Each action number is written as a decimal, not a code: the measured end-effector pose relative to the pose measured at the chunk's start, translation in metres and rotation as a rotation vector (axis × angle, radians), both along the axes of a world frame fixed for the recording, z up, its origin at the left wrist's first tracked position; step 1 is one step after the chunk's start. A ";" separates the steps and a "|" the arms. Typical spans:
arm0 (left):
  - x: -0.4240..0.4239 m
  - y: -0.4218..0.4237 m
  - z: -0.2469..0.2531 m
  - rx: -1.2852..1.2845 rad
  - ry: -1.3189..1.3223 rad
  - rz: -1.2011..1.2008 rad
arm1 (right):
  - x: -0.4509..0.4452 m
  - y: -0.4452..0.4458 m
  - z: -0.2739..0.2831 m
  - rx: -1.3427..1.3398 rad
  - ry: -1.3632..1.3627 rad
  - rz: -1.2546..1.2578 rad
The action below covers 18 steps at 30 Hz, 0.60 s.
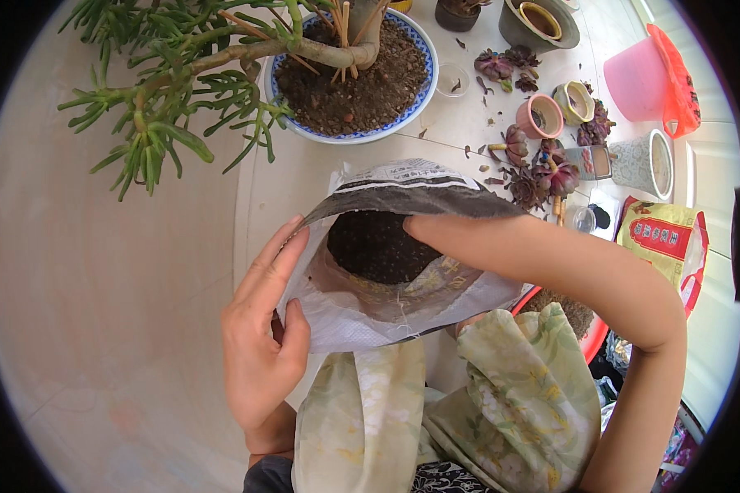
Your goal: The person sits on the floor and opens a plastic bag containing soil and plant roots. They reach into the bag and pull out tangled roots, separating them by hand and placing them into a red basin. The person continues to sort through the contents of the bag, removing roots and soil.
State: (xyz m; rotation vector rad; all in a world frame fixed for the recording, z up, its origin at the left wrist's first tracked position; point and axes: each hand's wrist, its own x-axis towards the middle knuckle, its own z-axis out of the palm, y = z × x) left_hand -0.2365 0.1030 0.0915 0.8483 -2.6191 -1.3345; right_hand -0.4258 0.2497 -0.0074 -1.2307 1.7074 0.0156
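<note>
A woven plastic bag (pixel 357 330) of dark potting soil (pixel 376 249) gapes in front of me, above my knees. Its left rim is gripped by my left hand (pixel 262 333), fingers outside and thumb on the near side. My right forearm (pixel 505 243) reaches in over the bag's right side. The right hand itself is down in the bag, sunk in the soil or hidden by it, so its fingers cannot be seen. Printed writing shows on the bag's far outer face.
Beyond the bag stands a blue-and-white pot (pixel 428 92) with a branching succulent (pixel 154 117). To the right lie uprooted purple rosette succulents (pixel 558 175) among small pots, including a pink one (pixel 539 117). A pink bucket (pixel 635 80), a yellow-red packet (pixel 660 240) and a red basin (pixel 595 342) stand farther right.
</note>
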 end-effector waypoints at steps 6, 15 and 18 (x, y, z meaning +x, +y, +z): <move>0.000 -0.002 -0.001 0.015 0.019 -0.019 | -0.009 0.007 0.005 0.003 -0.090 -0.288; -0.005 -0.006 -0.007 0.004 0.072 -0.017 | 0.008 -0.013 -0.045 -0.203 0.143 -0.059; -0.006 -0.008 -0.008 0.009 0.081 -0.008 | 0.023 -0.019 -0.064 -0.228 0.265 0.071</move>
